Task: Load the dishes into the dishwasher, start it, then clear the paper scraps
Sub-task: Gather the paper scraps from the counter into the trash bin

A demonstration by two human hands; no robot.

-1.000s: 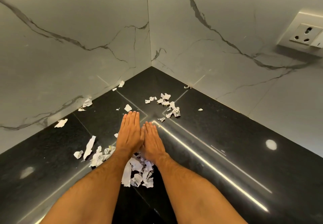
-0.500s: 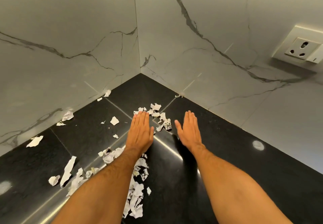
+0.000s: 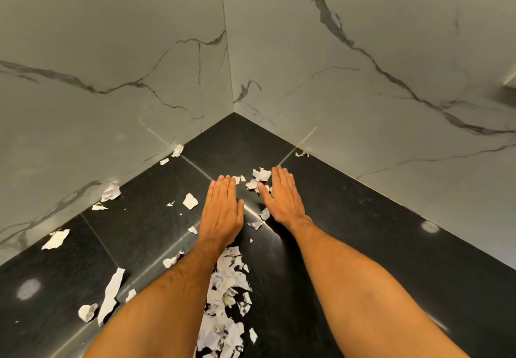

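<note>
White torn paper scraps lie scattered on a black stone countertop (image 3: 363,246) in a corner. A gathered heap of scraps (image 3: 226,299) sits between my forearms. A small cluster of scraps (image 3: 258,178) lies between my fingertips near the corner. My left hand (image 3: 223,209) lies flat on the counter, fingers straight and together. My right hand (image 3: 283,197) lies flat beside it, fingers straight, its thumb touching the small cluster. Neither hand holds anything.
Grey-veined marble walls (image 3: 139,64) meet at the corner behind the hands. Loose scraps lie along the left wall (image 3: 111,192), with a long strip (image 3: 111,293) at the lower left and a tiny scrap (image 3: 302,153) at the right wall's base.
Both hands slid forward toward the corner, and the right hand moved left, closer to the left hand, onto the small cluster of scraps. The camera view shifted, pushing the wall socket out of frame.
</note>
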